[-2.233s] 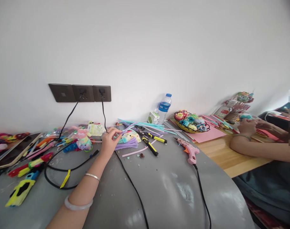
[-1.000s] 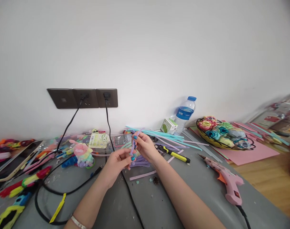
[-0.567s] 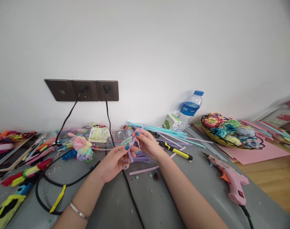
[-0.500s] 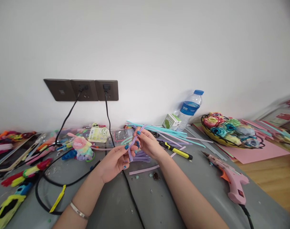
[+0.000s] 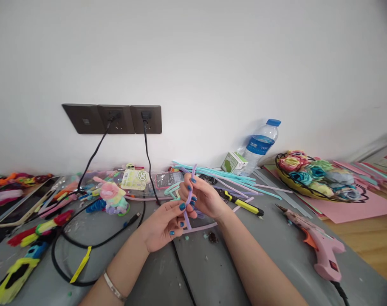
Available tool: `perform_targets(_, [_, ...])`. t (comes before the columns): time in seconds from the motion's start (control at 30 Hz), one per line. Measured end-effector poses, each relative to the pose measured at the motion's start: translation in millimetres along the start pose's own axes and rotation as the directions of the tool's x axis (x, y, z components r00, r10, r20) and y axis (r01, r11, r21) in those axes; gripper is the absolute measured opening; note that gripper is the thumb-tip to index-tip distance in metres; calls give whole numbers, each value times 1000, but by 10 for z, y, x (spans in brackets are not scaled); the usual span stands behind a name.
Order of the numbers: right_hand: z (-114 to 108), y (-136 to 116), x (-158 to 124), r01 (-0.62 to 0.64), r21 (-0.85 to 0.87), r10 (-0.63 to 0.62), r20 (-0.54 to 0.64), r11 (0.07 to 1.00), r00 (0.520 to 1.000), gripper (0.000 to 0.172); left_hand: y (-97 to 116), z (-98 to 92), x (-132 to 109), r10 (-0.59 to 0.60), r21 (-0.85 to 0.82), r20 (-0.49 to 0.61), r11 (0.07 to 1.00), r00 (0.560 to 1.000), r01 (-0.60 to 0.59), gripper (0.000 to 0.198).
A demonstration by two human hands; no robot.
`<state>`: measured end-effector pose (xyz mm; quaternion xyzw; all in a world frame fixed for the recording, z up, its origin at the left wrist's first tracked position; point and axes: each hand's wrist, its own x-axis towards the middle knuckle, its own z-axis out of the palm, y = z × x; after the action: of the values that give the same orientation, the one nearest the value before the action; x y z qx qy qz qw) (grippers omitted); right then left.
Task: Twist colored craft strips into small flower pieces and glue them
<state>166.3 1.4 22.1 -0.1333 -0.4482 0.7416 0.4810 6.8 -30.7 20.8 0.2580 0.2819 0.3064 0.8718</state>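
A purple pipe cleaner (image 5: 187, 222) is pinched between both hands over the grey table (image 5: 142, 272). My left hand (image 5: 164, 225) grips its lower part between thumb and fingers. My right hand (image 5: 202, 195) is closed on the upper part, and a short end sticks up above the thumb. Fingers hide much of the middle. Behind the hands lie loose turquoise pipe cleaners (image 5: 234, 176); purple ones are partly covered by the hands. A yellow and black utility knife (image 5: 246, 205) rests just right of my right hand.
A pink glue gun (image 5: 320, 246) lies at the right, near a basket of paper flowers (image 5: 279, 170). A water bottle (image 5: 260, 146) and small green-white box (image 5: 234, 162) stand by the wall. Black cable (image 5: 55, 255) loops at left near a fluffy pastel flower (image 5: 112, 195).
The view has shifted slightly, so the table's things sit a little differently in the picture. Both hands, still on the purple pipe cleaner, appear slightly lower, and the strip stands more upright.
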Motion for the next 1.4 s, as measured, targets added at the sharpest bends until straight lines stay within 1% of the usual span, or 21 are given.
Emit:
perform_targets(0.07, [2,-4,2,-5,-2,5,-9,1000,1000,27,0,-9,-5,-9,-25,16,1000,1000,10,33])
perform_targets(0.2, [13,8,1,3,11,-3,-8,1000,1000,25,-16,-3,-23,-11,-64,105,998,994,18,28])
perform_targets(0.27, [22,15,0,9,12,-9,-7,1000,1000,25,-29,5,-25,-14,-78,129,997,992,25,27])
perform_targets(0.33, [31,16,1,10,-3,-10,-19,1000,1000,25,-36,11,-18,-18,-95,116,995,993,29,27])
perform_targets(0.4, [37,13,3,15,-24,-16,-41,1000,999,25,-35,15,-9,-16,-107,74,994,997,24,28])
perform_targets(0.5, [38,9,13,45,-33,-47,-70,998,996,23,-19,23,-2,8,-137,12,991,1000,-6,35])
perform_targets(0.57, [35,9,19,65,-15,-66,-76,998,995,22,-8,29,-4,25,-170,1,985,1000,-25,36])
perform_targets(0.67, [37,11,24,78,30,-76,-65,997,995,21,-1,31,-9,19,-205,28,979,999,-13,31])
perform_targets(0.83, [75,-3,19,62,55,-58,-62,997,996,22,-5,18,-18,10,-232,91,973,996,11,32])
perform_targets(1.07, [101,-5,28,81,49,-77,-81,995,994,22,-22,6,-29,41,-197,118,980,992,-17,24])
perform_targets(1.13, [92,7,34,98,23,-96,-85,995,992,22,-30,3,-13,58,-171,103,984,993,-40,23])
perform_targets(1.23, [79,28,44,133,-4,-133,-109,991,985,21,-33,1,20,101,-133,39,986,994,-95,29])
perform_targets(1.3, [76,39,50,148,-11,-148,-132,989,980,21,-29,8,34,134,-125,-1,983,991,-133,32])
perform_targets(1.4, [83,47,53,150,-23,-152,-150,988,977,20,-21,33,34,172,-126,-31,977,985,-174,32])
